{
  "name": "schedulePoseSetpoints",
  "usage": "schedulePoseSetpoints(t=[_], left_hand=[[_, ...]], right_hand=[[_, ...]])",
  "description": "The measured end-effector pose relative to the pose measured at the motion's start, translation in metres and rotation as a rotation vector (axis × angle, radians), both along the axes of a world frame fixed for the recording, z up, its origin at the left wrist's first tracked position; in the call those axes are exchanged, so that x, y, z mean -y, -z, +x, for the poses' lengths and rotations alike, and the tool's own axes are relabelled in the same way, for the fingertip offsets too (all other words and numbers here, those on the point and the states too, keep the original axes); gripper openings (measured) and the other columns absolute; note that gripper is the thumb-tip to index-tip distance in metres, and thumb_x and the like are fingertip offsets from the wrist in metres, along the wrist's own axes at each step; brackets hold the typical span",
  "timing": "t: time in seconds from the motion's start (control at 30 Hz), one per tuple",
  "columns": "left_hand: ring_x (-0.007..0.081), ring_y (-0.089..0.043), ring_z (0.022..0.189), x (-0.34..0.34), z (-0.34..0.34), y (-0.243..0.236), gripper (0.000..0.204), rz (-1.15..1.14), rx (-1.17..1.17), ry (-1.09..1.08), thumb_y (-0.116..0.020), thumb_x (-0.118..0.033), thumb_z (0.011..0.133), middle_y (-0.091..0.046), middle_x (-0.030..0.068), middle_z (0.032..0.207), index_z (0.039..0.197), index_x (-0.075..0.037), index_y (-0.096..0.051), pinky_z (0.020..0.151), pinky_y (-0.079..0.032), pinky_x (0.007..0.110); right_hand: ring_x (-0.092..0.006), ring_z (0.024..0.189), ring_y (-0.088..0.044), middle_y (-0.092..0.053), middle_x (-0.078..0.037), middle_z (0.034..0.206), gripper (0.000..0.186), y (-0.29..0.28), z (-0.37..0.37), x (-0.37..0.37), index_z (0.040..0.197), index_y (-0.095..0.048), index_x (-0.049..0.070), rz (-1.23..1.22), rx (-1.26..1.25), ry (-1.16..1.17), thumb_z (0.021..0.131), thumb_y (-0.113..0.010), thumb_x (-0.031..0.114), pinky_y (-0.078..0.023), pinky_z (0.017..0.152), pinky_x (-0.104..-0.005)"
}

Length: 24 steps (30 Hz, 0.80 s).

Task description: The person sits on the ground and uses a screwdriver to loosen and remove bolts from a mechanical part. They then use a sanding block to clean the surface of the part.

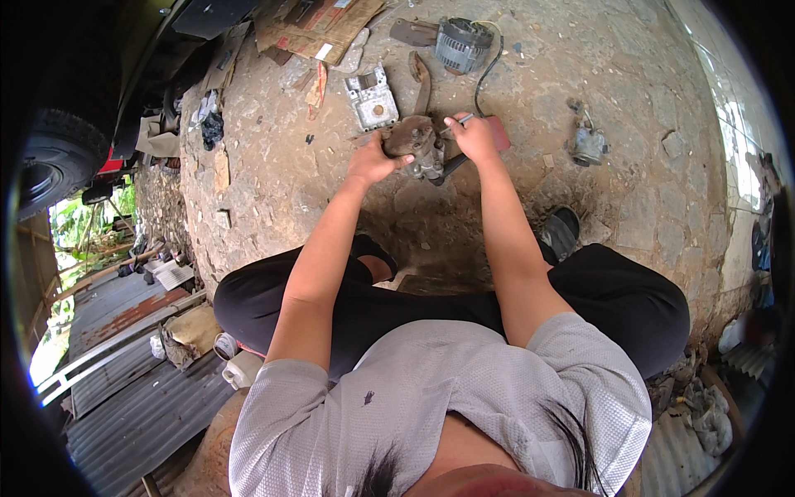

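My left hand point(377, 161) is closed around the side of a grimy brown metal machine part point(411, 139), its thumb across the near side. A dull grey, knobbly end of that part points toward me. Just right of it, my right hand point(472, 137) pinches a slim, light metal tool point(458, 123) whose tip points at the part. The tool's exact kind is too small to make out. Partly behind the right hand lies a flat reddish piece point(498, 132). Beyond the part, a long rusty metal piece point(421, 81) lies on the ground.
A pale metal casing point(361, 89) lies beyond my left hand. An alternator-like unit point(462, 48) with a black cable point(489, 73) sits farther off. A small metal cylinder point(589, 144) is at right, flattened cardboard point(344, 29) at the far left. A vehicle wheel point(58, 161) stands left.
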<state>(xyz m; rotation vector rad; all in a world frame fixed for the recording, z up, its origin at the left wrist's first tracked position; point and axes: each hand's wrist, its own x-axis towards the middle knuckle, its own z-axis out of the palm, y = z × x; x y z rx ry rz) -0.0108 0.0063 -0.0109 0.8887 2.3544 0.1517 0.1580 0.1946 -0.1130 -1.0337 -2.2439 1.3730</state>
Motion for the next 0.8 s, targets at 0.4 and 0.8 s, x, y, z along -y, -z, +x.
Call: schedulePoseSetpoints(t=[0.4, 0.8], left_hand=[[0.0377, -0.063, 0.132, 0.003, -0.004, 0.007, 0.104, 0.002, -0.009, -0.006, -0.087, -0.066, 0.074, -0.068, 0.0215, 0.139, 0.149, -0.005, -0.049, 0.11, -0.05, 0.045], [0.037, -0.063, 0.132, 0.004, -0.007, 0.013, 0.107, -0.002, 0.012, -0.014, -0.086, -0.067, 0.073, -0.067, 0.0209, 0.141, 0.151, -0.005, -0.047, 0.11, -0.05, 0.044]], right_hand=[[-0.0345, 0.076, -0.072, -0.072, -0.015, 0.075, 0.039, -0.001, 0.006, -0.005, 0.097, -0.076, 0.003, -0.054, -0.001, -0.002, 0.101, -0.069, 0.041, -0.054, 0.073, -0.045], [-0.0357, 0.076, -0.072, -0.073, -0.016, 0.077, 0.038, -0.001, 0.004, -0.006, 0.103, -0.076, 0.003, -0.076, -0.003, -0.025, 0.1, -0.072, 0.041, -0.054, 0.073, -0.0457]])
